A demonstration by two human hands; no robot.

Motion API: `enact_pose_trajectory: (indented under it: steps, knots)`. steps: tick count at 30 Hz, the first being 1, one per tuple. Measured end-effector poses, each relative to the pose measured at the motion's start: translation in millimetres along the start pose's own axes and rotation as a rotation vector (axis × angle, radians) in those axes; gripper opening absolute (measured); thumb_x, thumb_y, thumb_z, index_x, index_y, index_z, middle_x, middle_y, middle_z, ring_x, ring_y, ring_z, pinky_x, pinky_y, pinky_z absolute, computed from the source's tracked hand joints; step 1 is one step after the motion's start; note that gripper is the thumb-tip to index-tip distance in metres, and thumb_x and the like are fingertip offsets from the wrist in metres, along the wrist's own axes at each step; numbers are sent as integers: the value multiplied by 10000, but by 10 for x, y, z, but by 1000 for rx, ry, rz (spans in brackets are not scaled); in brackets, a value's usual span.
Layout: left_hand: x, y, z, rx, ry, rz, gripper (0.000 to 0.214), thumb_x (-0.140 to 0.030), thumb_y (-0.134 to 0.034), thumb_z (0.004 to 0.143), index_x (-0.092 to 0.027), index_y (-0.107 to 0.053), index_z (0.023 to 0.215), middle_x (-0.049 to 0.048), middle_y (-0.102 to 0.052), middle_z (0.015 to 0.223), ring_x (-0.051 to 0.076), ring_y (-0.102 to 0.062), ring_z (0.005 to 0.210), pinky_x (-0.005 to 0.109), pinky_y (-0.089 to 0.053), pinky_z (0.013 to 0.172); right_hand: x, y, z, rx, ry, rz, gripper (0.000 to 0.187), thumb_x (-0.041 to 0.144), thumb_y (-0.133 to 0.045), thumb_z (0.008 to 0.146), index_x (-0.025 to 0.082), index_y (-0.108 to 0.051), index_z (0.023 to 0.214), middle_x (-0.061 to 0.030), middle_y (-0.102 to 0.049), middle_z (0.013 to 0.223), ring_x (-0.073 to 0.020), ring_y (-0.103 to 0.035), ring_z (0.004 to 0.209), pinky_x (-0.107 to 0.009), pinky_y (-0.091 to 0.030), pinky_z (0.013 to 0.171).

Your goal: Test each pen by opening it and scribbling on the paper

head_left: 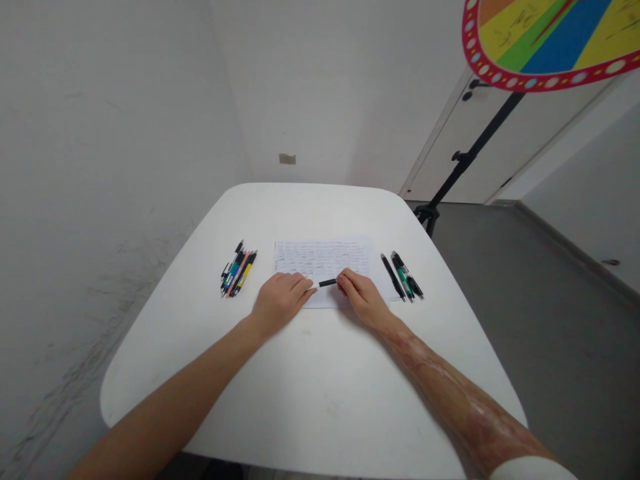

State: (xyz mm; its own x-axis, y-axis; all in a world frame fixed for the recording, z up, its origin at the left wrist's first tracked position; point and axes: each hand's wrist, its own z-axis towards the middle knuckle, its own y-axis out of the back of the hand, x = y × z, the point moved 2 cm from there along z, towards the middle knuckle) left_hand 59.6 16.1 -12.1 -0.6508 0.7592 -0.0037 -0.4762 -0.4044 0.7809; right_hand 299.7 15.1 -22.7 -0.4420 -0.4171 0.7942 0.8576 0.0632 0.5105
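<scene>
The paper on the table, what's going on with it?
A person is at a white table, with both hands on a sheet of handwritten paper. The right hand pinches a black pen, and the left hand sits right beside it. One bunch of pens lies left of the paper, and another bunch lies to its right.

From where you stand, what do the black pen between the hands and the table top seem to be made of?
The black pen looks like dull black plastic, with a soft sheen and no metal glint, though it is small in view. The table top seems white laminate or painted board: smooth, even, with a faint shine and rounded corners.
</scene>
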Motion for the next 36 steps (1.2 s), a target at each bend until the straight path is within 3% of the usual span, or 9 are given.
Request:
enact_pose_trajectory:
  steps: [17,28,36]
  knots:
    - [21,-7,-6,26,5,-38,286,-332,-465,1194,-208,-714,1129,55,-747,913,218,-674,868,391,-513,800,30,17,-26,22,48,-35,353,425,-463,1136,257,-526,832,-11,-621,779,-197,-529,710,-350,-416,713]
    - [33,-5,-14,26,3,-81,287,-333,-461,1199,-216,-717,1145,44,-745,912,198,-698,872,334,-552,781,56,27,-32,34,73,-46,337,411,-470,1128,263,-518,829,-14,-612,777,-205,-532,712,-349,-420,719]
    - [2,38,13,-37,-40,-77,242,-307,-516,1187,-185,-712,1114,35,-758,895,184,-711,840,312,-539,761,42,-5,-27,-16,65,5,388,421,-461,1139,259,-440,788,13,-514,731,-185,-482,684,-341,-366,680]
